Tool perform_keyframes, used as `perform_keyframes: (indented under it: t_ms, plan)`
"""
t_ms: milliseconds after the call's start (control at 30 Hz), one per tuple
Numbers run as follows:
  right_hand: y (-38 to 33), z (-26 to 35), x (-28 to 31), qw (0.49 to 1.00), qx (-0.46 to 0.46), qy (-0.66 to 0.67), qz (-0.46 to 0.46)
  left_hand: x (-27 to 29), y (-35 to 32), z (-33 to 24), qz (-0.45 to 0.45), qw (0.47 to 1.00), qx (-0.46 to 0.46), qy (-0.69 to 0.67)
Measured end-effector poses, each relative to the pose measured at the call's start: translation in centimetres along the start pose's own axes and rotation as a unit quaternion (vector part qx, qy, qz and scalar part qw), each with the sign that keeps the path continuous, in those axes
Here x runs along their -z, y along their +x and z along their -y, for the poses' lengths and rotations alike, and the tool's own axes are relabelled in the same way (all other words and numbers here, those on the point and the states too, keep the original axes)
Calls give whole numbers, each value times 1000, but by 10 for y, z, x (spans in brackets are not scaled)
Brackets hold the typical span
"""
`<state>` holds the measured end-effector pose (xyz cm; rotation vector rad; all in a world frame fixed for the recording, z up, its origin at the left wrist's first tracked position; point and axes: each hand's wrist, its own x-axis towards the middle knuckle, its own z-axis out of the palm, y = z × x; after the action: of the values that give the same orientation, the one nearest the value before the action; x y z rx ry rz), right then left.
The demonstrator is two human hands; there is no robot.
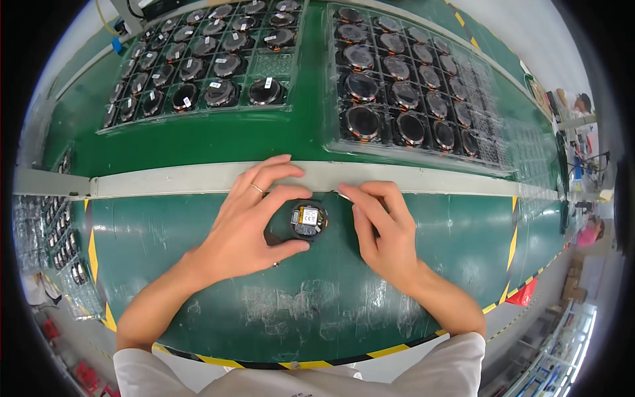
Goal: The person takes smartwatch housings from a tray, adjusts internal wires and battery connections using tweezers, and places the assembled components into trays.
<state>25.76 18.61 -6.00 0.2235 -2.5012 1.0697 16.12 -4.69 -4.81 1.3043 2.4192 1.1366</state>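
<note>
A round black smartwatch body [308, 220] lies on the green bench with its inside showing: a white-labelled battery, small boards and a bit of orange at the edge. My left hand [248, 215] curves round it from the left, forefinger at its far edge and thumb at its near edge. To the right of it, my right hand [383, 225] pinches a thin, small tool [341, 195] between thumb and forefinger. Only the tool's tip shows, pointing left toward the watch body, so its kind is unclear.
Beyond a grey rail [198, 177] rest two clear trays: the left tray [274, 64] has round watch parts with white tags, the right tray [335, 142] untagged ones. More trays [79, 291] stand at the far left. Yellow-black tape [387, 351] edges the bench.
</note>
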Motion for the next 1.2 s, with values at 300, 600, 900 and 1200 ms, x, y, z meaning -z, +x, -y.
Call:
perform_keyframes:
  t_ms: [300, 600, 900, 1200]
  plan:
    - [4, 4, -2, 996, -3, -81, 34, 0, -1, 6, 2, 1000, 12, -27]
    - [-2, 3, -5, 992, 101, -60, 47, 3, -4, 9, 3, 999, -21, -43]
    - [0, 1, -1, 992, 94, -34, 71, 2, -2, 9, 35, 998, -26, -46]
    - [2, 9, 8, 1000, -10, -1, 16, 2, -6, 12, 6, 997, -57, -52]
